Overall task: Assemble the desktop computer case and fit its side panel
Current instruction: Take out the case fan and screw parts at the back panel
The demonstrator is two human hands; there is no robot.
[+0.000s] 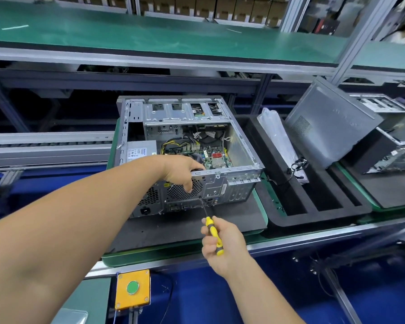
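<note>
An open grey computer case (240, 146) lies on its side on a dark mat, with the motherboard and cables showing inside. My left hand (181, 169) grips the top edge of its rear panel, fingers curled inside and thumb down over the fan grille. My right hand (221, 242) holds a yellow and black screwdriver (212, 228). Its thin shaft points up, and the tip touches the rear panel just right of the fan grille. A grey side panel (330, 127) leans tilted against another case at the right.
A black foam tray (313, 206) with long slots sits right of the case, holding a clear plastic bag (281, 139) and a black cable. Another open case (393, 146) stands at the far right. A yellow box with a green button (132, 287) is mounted near the front edge.
</note>
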